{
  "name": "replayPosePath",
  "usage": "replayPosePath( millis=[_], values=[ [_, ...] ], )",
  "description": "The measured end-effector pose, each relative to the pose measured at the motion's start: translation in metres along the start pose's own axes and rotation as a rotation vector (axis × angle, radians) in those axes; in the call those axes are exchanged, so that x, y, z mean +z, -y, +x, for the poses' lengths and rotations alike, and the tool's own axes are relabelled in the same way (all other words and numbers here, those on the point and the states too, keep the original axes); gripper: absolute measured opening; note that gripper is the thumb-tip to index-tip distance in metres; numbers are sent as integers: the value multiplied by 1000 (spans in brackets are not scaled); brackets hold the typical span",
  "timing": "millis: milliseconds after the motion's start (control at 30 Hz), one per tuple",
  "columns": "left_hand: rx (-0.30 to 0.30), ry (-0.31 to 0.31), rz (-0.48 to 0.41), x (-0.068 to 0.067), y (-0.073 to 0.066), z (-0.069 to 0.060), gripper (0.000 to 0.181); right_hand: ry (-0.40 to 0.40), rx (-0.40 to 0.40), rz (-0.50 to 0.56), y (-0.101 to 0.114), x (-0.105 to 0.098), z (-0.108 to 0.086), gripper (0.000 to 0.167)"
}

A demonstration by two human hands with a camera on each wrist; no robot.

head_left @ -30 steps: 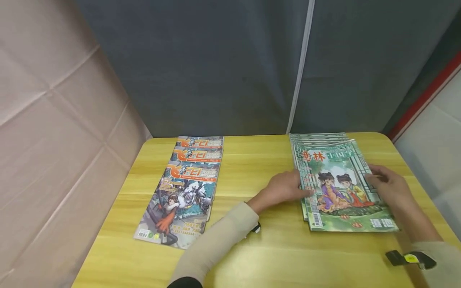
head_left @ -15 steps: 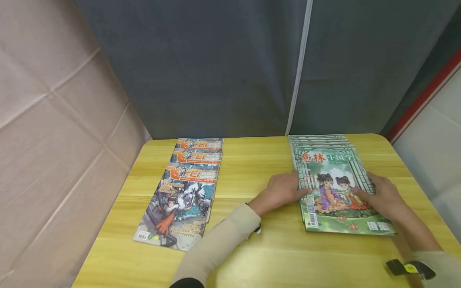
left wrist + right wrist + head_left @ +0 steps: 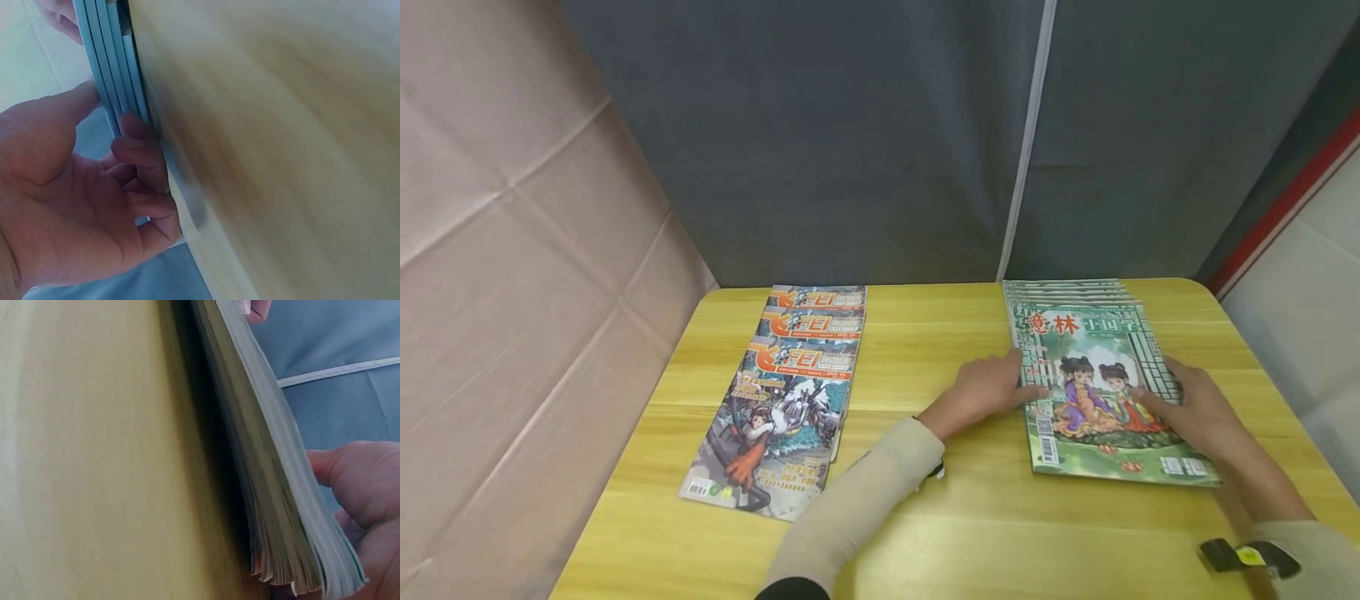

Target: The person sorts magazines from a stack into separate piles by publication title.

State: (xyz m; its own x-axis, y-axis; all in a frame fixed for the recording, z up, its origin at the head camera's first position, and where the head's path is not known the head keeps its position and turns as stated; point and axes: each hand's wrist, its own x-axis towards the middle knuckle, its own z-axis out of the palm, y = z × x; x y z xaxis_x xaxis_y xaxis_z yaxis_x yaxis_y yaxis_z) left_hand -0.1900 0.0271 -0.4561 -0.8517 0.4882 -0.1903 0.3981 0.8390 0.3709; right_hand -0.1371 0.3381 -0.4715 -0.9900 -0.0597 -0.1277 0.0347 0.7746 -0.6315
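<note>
On the right of the table lies a stack of green magazines (image 3: 1105, 392), fanned so that several top edges show behind the front cover. My left hand (image 3: 981, 392) holds its left side, thumb on the cover. The left wrist view shows the curled fingers (image 3: 145, 153) against the spines. With its thumb on the cover too, my right hand (image 3: 1202, 412) grips the opposite side. In the right wrist view the page edges (image 3: 275, 469) run past that hand; most of its fingers are hidden.
Several dark-covered magazines (image 3: 775, 433) with orange titles lie overlapped on the left of the yellow wooden table (image 3: 955, 533). A grey curtain (image 3: 850, 142) hangs behind the table. Pale cloth walls (image 3: 535, 333) stand at the sides.
The top green magazine has turned straight and slid slightly back and left, in line with the stack. My right thumb has come onto its cover. The left hand stays at the spine side.
</note>
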Motion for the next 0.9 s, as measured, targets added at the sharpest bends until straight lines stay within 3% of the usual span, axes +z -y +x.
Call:
replayPosePath(
  millis=[167, 533, 633, 733, 900],
  values=[
    [-5, 8, -15, 2, -2, 2, 79, -7, -28, -22, -6, -2, 4, 89],
    [-50, -56, 73, 0, -10, 7, 64, 125, 21, -48, -3, -23, 14, 99],
    [-58, -68, 107, -3, -11, 7, 56, 87, 3, -89, -1, -24, 16, 99],
    [-96, -71, 138, -11, -10, 8, 59, -1, -8, -144, 10, -23, 17, 101],
    [-126, -105, 194, -42, 14, 10, 77, -150, -70, -141, 44, -15, 24, 91]
  ],
)
